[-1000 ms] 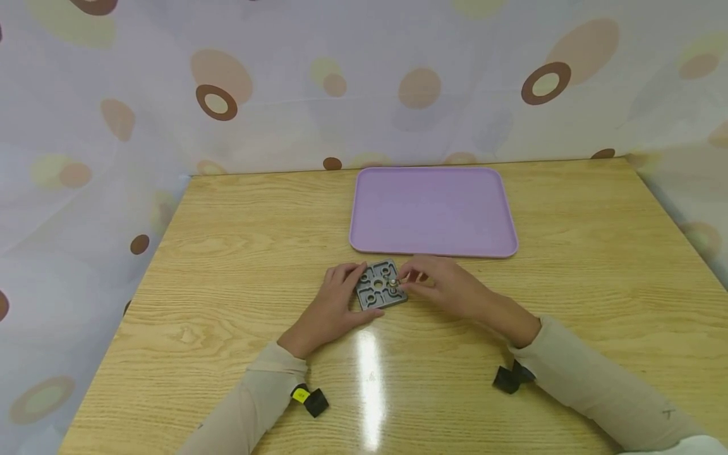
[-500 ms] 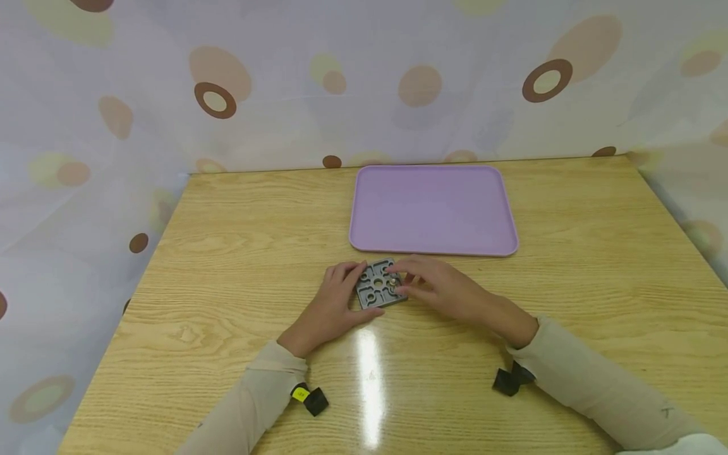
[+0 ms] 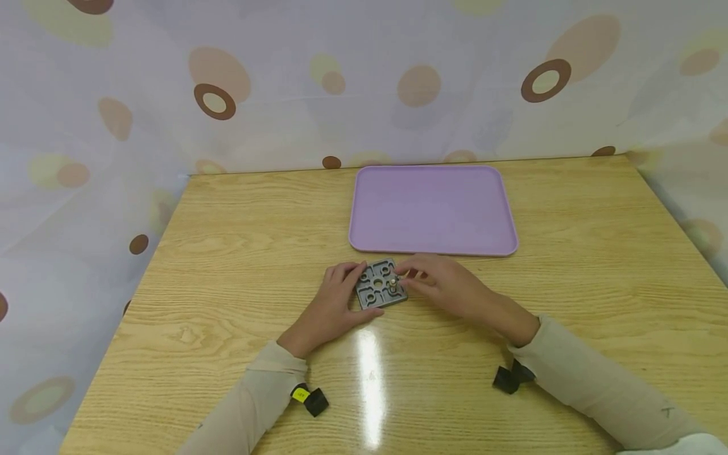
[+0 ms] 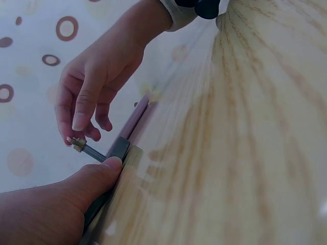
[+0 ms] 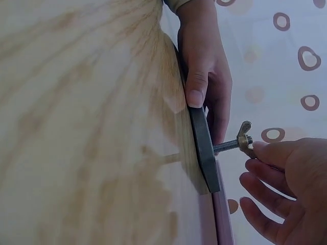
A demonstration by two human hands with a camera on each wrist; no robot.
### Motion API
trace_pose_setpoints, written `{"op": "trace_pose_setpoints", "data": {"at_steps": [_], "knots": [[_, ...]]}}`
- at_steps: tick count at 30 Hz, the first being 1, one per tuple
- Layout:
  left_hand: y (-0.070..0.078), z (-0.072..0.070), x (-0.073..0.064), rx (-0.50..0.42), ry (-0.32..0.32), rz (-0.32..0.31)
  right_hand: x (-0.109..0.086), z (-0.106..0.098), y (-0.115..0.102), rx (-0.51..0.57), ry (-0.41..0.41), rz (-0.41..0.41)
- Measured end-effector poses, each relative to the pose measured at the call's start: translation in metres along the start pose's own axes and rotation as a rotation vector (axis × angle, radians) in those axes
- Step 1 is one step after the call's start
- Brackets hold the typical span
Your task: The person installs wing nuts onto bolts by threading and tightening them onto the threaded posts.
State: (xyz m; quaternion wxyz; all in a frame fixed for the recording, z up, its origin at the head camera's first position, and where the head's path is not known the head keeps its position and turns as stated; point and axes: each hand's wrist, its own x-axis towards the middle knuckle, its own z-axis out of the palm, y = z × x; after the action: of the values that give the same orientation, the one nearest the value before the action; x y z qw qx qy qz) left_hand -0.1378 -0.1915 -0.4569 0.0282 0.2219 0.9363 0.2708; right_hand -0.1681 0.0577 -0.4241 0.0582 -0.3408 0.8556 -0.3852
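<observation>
A square grey metal plate point(image 3: 371, 298) with round holes and raised ribs lies flat on the table. My left hand point(image 3: 335, 306) grips it by opposite edges, thumb in front and fingers behind. From its right part a threaded bolt point(image 5: 225, 146) stands upright, carrying a brass-coloured wing nut point(image 5: 245, 140) near its top end. Thread shows between nut and plate. My right hand point(image 3: 446, 284) has its thumb and index fingertip at one wing of the nut; its other fingers curl loosely beside it.
Behind the plate lies a lilac tray point(image 3: 432, 208) on the wooden table point(image 3: 256, 221). A patterned cloth point(image 3: 375, 126) hangs behind the table and along its sides.
My right fingers reached over the bolt half a second ago, then drew back to the right side of the wing nut. My left hand and the plate have stayed in place.
</observation>
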Motion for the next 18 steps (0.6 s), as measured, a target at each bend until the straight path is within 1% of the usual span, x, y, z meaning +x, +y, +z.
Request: {"op": "trace_pose_setpoints", "data": {"at_steps": [4,8,13,18], "knots": [[-0.0002,-0.0001,0.0001,-0.001,0.001,0.001,0.0005,-0.0013,0.0005,-0.04,0.033,-0.02],[-0.0001,-0.0001,0.0004,0.003,0.002,0.004,0.0009,-0.0021,0.0011,-0.055,0.05,-0.051],[0.0001,-0.0003,0.0002,0.014,0.004,0.012,0.0008,-0.0022,0.0007,-0.052,0.051,-0.081],[0.0002,-0.0001,-0.0002,0.02,0.012,0.016,0.0002,-0.0011,0.0021,-0.03,0.035,-0.092]]}}
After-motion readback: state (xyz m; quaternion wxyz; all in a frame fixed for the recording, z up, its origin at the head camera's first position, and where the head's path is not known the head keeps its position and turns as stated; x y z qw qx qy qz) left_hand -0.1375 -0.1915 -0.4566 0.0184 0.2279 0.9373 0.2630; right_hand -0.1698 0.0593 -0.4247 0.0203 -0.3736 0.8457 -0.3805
